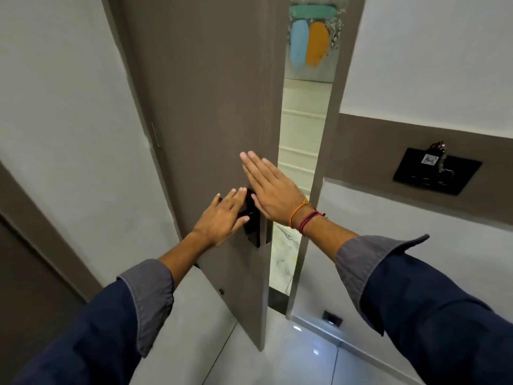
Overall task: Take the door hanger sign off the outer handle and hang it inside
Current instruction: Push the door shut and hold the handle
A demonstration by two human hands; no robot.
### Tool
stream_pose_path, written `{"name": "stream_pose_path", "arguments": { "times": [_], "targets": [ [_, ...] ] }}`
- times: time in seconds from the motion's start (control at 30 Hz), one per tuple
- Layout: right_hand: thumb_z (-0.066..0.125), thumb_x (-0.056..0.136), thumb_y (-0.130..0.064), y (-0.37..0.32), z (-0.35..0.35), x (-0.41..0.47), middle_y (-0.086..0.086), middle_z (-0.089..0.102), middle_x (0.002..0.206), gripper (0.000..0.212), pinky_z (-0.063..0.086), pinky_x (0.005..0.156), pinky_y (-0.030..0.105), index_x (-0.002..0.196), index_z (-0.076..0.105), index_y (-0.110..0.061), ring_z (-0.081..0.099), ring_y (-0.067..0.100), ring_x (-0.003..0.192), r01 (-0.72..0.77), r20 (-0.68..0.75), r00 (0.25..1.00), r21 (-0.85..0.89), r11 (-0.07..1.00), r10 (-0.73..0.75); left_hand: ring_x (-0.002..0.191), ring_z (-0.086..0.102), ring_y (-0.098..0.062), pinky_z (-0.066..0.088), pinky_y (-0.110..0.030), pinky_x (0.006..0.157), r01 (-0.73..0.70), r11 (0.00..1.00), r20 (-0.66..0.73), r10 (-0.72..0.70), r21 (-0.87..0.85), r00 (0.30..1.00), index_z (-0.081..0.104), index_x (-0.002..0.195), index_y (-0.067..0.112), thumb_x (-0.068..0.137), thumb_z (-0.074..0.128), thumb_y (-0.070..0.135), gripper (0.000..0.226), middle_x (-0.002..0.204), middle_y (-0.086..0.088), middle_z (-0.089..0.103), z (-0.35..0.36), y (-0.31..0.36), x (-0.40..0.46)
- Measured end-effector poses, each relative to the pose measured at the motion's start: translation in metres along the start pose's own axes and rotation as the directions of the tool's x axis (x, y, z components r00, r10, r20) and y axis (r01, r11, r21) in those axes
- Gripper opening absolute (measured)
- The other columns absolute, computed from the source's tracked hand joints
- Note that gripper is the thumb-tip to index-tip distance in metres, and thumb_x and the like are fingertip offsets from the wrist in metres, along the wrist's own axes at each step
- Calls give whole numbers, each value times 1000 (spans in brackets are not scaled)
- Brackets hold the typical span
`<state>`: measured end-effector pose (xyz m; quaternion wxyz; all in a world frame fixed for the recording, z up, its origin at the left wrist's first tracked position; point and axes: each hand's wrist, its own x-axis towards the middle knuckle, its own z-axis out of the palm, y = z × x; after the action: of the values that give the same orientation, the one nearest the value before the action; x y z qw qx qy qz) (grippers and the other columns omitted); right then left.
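Observation:
The brown door point(211, 93) stands ajar, its free edge toward me. My left hand point(222, 218) lies over the black handle and lock plate point(253, 232) on this face of the door, with fingers stretched out and the thumb across the plate. The hand hides most of the handle. My right hand point(272, 190) rests flat on the door just above the handle, near the door's edge, fingers straight and together. No door hanger sign shows anywhere in view.
A narrow gap point(299, 162) opens between the door edge and the frame point(319, 218), showing a white panelled wall and a colourful painting point(311, 43) beyond. A black switch panel point(435, 173) with keys sits on the right wall. White walls close in on both sides.

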<state>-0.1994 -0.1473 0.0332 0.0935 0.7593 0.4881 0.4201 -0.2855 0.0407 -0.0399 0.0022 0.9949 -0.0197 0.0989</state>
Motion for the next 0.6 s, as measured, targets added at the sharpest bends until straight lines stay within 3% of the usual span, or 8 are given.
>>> {"name": "stream_pose_path", "arguments": {
  "times": [0.17,0.3,0.5,0.6],
  "targets": [
    [35,108,-39,-3,35,12,25,6,173,77,6,134,45,163,14,9,9,36,163,-173,90,977,-197,965,193,159,16,-25,13,-48,130,-110,990,84,103,83,991,14,164,8,109,25,53,71,171,-10,21,24,-27,33],
    [36,107,-43,-1,59,17,22,4,174,76,6,131,50,164,17,4,12,32,163,-214,115,956,-347,913,268,155,30,-24,21,-42,129,-204,972,21,203,114,979,29,160,9,110,32,49,64,165,-11,36,36,-36,63],
    [37,109,-41,22,82,17,19,9,175,73,1,130,54,165,17,2,14,34,163,-281,147,923,-370,885,354,150,39,-27,31,-40,125,-216,974,7,216,72,976,42,153,7,108,38,50,63,158,-13,46,53,-33,108],
    [40,108,-30,36,93,17,20,8,174,70,2,130,52,165,15,3,12,35,163,-308,155,909,-376,874,387,148,43,-28,36,-41,122,-191,982,-14,191,9,981,48,149,5,107,44,48,60,154,-14,51,59,-23,128]
  ]
}}
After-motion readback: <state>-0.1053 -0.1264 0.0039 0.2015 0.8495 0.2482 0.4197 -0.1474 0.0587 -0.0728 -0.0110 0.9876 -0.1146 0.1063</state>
